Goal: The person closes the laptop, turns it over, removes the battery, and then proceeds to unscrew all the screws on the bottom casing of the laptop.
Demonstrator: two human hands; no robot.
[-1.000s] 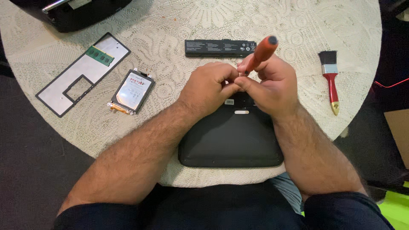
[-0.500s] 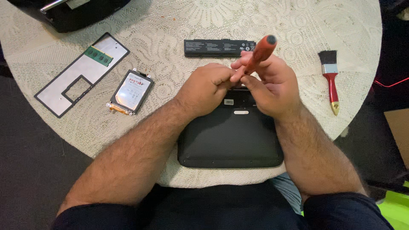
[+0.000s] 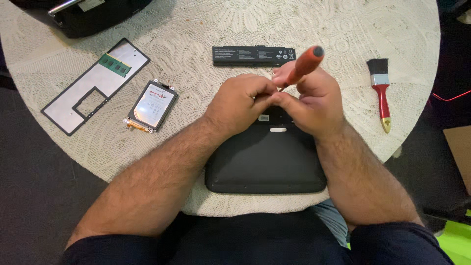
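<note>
A black laptop (image 3: 265, 164) lies upside down at the near edge of a round table. Both hands are over its far part. My right hand (image 3: 314, 105) grips a screwdriver with an orange handle (image 3: 304, 65), tilted up to the right; its tip is hidden between my hands. My left hand (image 3: 240, 103) is closed with its fingertips pinched against the screwdriver's lower end. Whether it holds something small is hidden.
A long black battery (image 3: 253, 55) lies just beyond the hands. To the left lie a hard drive (image 3: 152, 105) and a grey cover panel (image 3: 93, 86) with a green memory stick (image 3: 114, 65). A red-handled brush (image 3: 380, 91) lies at the right. A black bag (image 3: 93, 14) sits far left on the lace tablecloth (image 3: 206, 29).
The hands stay together over the laptop. The screwdriver handle has tilted and shifted slightly.
</note>
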